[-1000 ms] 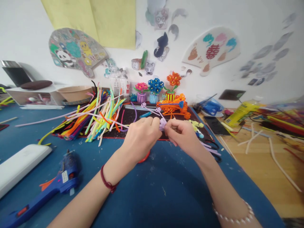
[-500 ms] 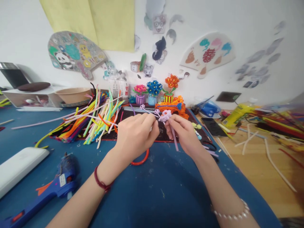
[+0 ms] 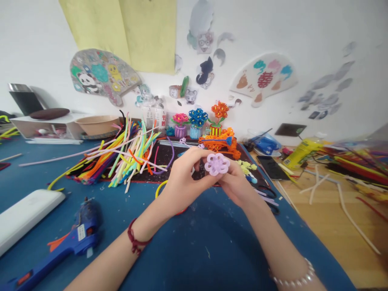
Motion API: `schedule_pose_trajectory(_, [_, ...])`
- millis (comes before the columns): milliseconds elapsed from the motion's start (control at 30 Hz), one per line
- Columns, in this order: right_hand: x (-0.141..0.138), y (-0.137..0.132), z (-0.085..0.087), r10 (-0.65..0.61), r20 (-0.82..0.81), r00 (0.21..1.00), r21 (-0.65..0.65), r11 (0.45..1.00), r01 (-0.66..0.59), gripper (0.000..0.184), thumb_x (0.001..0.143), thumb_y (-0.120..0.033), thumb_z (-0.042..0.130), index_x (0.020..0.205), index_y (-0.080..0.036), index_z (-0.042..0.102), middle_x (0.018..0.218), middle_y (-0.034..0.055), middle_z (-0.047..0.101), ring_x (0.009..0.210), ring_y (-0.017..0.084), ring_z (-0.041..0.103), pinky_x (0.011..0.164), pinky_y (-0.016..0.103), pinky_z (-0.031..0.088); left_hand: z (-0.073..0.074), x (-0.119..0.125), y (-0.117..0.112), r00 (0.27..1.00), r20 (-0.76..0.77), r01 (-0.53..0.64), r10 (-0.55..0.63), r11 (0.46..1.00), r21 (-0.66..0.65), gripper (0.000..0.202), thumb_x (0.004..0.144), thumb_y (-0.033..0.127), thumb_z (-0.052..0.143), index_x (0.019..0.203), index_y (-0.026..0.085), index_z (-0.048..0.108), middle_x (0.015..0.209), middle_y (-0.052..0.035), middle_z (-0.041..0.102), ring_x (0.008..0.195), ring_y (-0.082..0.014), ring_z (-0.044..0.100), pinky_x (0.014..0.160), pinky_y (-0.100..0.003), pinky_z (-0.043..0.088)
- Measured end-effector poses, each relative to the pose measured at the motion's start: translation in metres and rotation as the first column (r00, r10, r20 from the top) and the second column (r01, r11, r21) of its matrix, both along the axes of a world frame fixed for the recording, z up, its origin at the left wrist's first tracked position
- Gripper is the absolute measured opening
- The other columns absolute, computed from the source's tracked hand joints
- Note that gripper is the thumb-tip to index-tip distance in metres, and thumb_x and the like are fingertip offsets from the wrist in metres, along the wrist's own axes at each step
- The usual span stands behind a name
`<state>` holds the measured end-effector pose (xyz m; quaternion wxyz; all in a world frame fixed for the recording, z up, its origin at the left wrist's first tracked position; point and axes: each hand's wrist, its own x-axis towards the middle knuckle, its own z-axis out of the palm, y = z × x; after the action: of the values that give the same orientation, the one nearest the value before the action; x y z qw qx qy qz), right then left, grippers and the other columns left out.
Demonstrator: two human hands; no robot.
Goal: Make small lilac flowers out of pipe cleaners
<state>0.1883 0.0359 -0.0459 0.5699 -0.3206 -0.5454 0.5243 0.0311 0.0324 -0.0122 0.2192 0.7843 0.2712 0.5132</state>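
Observation:
A light purple pipe-cleaner flower [image 3: 217, 164] with looped petals faces me between my two hands. My left hand [image 3: 186, 180] comes from the left, its thumb and fingers closed on the flower's left edge. Behind and below the petals, the fingers of my right hand [image 3: 238, 184] are closed on the flower; its stem is hidden. Just beyond my hands, smaller light purple loops [image 3: 201, 146] lie near a bundle of orange pipe cleaners [image 3: 222, 142]. Part of a yellow pipe cleaner [image 3: 160, 188] shows beside my left wrist.
A large pile of coloured pipe cleaners [image 3: 136, 149] spreads over a dark mat at left. A blue glue gun [image 3: 75, 238] and a white box-like device [image 3: 28, 216] lie nearer. Potted pipe-cleaner flowers [image 3: 197, 119] stand at the wall. Scissors [image 3: 268, 192] lie right, near a phone [image 3: 273, 167].
The flower has turned to face me and its hanging stem is out of sight. My left hand has moved right and taken hold of its edge. The view has shifted slightly.

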Motion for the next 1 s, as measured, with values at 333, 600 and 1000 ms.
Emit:
schedule_pose_trajectory(333, [-0.003,-0.002,0.002,0.165,-0.08,0.983,-0.097,0.98,-0.172,0.021,0.062,-0.032,0.078,0.061,-0.019,0.061,0.048,-0.0044,0.048,0.044,0.012,0.044,0.043,0.025,0.039,-0.001,-0.009,0.004,0.998,-0.063,-0.001,0.001,1.0,-0.001,0.027,0.075,0.022,0.076,0.098,0.018,0.063,0.069,0.0037,0.055,0.06,-0.0096,0.042,0.057,-0.022,0.036])
schedule_pose_trajectory(600, [-0.005,-0.001,0.003,0.141,-0.106,0.984,-0.117,0.981,-0.153,0.017,0.063,-0.026,0.072,0.059,-0.018,0.059,0.046,-0.0069,0.041,0.04,0.007,0.033,0.039,0.021,0.03,0.002,-0.009,0.005,0.997,-0.076,0.017,-0.021,0.999,-0.044,0.039,0.071,0.026,0.081,0.103,0.017,0.06,0.071,0.0045,0.057,0.058,-0.0083,0.042,0.053,-0.02,0.036])
schedule_pose_trajectory(1000, [0.0,0.0,-0.004,-0.055,0.121,0.991,0.177,0.984,0.033,0.019,0.075,-0.029,0.069,0.064,-0.017,0.059,0.053,-0.0048,0.044,0.046,0.008,0.033,0.044,0.022,0.028,0.002,-0.009,0.006,0.99,0.017,0.137,-0.137,0.974,-0.179,0.038,0.076,0.024,0.076,0.11,0.013,0.063,0.073,0.0009,0.062,0.055,-0.0077,0.047,0.052,-0.02,0.041])
